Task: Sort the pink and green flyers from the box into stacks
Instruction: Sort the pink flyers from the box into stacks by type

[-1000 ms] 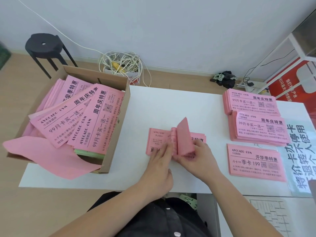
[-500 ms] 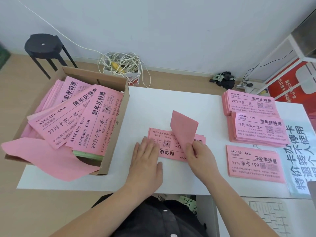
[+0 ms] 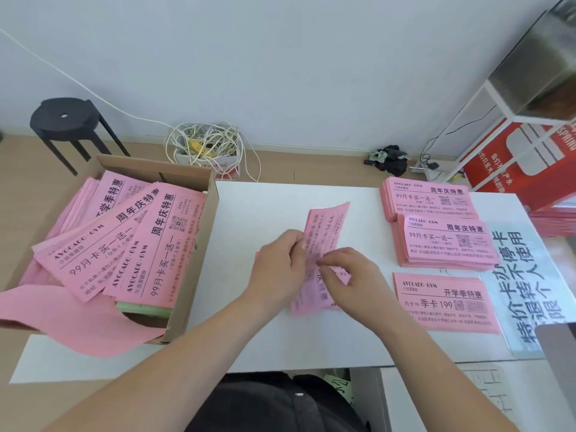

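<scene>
White surface (image 3: 280,341) fills the middle of the head view. A pale wall stands behind it, with a black stool (image 3: 64,118) at upper left and a tangle of cables (image 3: 205,145) on the floor by the wall.

At the left edge sits the box (image 3: 199,254), heaped with pink flyers (image 3: 124,244) lying askew. Green flyers (image 3: 143,308) show only as a thin edge beneath them, near the box's lower corner.

At right lie three pink stacks: the top stack (image 3: 427,198), the mid stack (image 3: 445,241) just overlapping it, and the low stack (image 3: 442,304), which carries a different headline.

In the centre, the left grip (image 3: 277,266) is curled round the left edge of a bunch (image 3: 325,226) of pink flyers. The right grip (image 3: 352,275) pinches at a sheet near the bunch's middle. The bunch's far end tilts up off the surface. I cannot tell whether its near end rests there, and its print is blurred.

The step looks like thumbing through the bunch to split it by design. To do it well:

- The left hold should stay firm so the bunch does not fan out.
- The right should peel off one sheet at a time, since thin paper probably clings and doubles could slip through.
- Each headline wants reading before the sheet goes down, because both designs are pink.
- Sheets should land square on the matching stack.
- No green stack is in sight, so bare surface between the box and the bunch would suit one.
</scene>
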A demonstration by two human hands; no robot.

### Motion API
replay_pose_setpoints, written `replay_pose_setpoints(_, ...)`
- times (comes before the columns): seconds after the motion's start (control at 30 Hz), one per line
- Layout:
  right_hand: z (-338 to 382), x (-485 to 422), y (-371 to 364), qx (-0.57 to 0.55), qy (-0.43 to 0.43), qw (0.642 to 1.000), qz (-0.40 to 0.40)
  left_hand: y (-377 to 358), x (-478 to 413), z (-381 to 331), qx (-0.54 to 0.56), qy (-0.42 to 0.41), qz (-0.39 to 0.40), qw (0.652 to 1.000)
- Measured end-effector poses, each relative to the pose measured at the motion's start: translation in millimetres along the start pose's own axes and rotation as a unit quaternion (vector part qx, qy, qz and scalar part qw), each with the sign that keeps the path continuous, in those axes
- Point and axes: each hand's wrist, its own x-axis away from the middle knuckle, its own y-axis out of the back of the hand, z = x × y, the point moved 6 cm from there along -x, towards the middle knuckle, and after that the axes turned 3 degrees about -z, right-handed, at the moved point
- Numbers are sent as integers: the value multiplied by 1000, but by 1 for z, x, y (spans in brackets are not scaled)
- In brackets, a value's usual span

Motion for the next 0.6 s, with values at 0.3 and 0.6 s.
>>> replay_pose_setpoints(0.3,21,-25,64,-64,-95,993,-33,11,-29,-67,-202,-174,132,955)
replay_pose_setpoints(0.6,-33,-1,59,-99,-192,968,-126,11,-38,-11,-270,-92,208,935)
